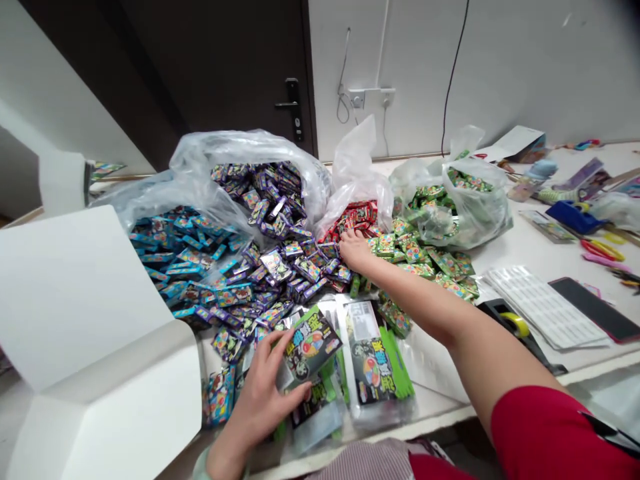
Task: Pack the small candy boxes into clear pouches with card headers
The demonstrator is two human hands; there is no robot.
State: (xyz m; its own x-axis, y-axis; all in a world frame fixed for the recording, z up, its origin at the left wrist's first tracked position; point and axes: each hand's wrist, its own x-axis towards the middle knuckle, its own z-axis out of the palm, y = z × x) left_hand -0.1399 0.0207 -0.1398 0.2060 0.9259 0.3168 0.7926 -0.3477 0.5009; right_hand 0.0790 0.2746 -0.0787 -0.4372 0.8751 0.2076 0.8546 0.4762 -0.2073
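Note:
My left hand (267,393) grips a black and green printed pouch (311,343) near the table's front edge, fingers curled round its left side. More such pouches (377,363) lie flat beside it in clear sleeves. My right hand (354,250) reaches far forward, its fingers closed down into a heap of small red packets (356,215) spilling from a clear bag; what they pinch is hidden. Purple packets (280,200), blue packets (175,250) and green packets (430,257) are piled around it.
An open white cardboard box (100,360) stands at the left. At the right lie a tape dispenser (515,325), a white sheet of labels (543,307), a dark phone (595,310), scissors (603,250) and a blue dispenser (573,215). A dark door (225,67) is behind.

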